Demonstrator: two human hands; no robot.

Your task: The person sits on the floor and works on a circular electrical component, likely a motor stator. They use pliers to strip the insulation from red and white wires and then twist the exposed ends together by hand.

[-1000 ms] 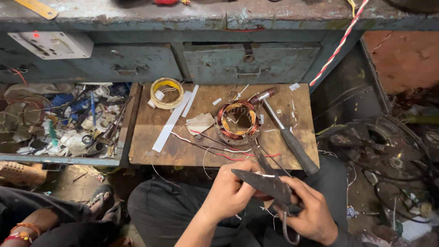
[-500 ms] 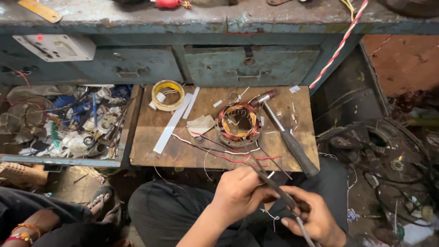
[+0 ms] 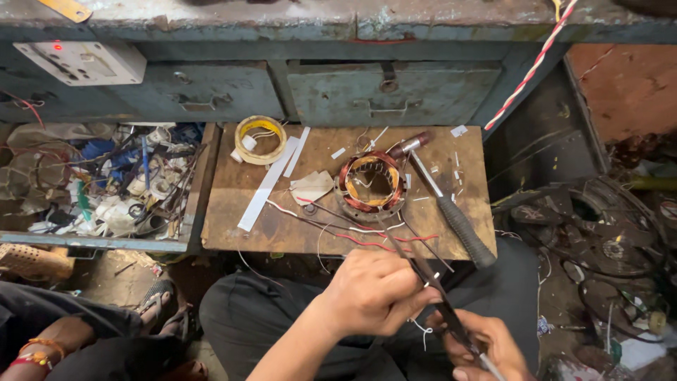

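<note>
My left hand [image 3: 374, 293] is closed, pinching thin wires that run down from a round motor stator with copper windings [image 3: 371, 185] on the wooden board [image 3: 282, 226]. Just below and to the right, my right hand [image 3: 486, 346] grips a slim dark scissor-like tool [image 3: 438, 300]. Its tip points up between my left hand's fingers. A short white thread [image 3: 421, 328] hangs between the two hands. Red and white wires [image 3: 367, 238] trail across the board's front edge. Both hands hover over my lap, in front of the board.
A hammer [image 3: 451, 204] lies right of the stator. A yellow tape roll [image 3: 259, 139] and white strips [image 3: 268, 185] lie at the left. An open drawer of clutter [image 3: 106, 183] is further left; fan parts [image 3: 599, 233] are at right. Another person's foot [image 3: 42, 339] is bottom left.
Both hands have dropped lower and moved right. The dark tool, seen flat across a second ago, now points steeply up between my left fingers.
</note>
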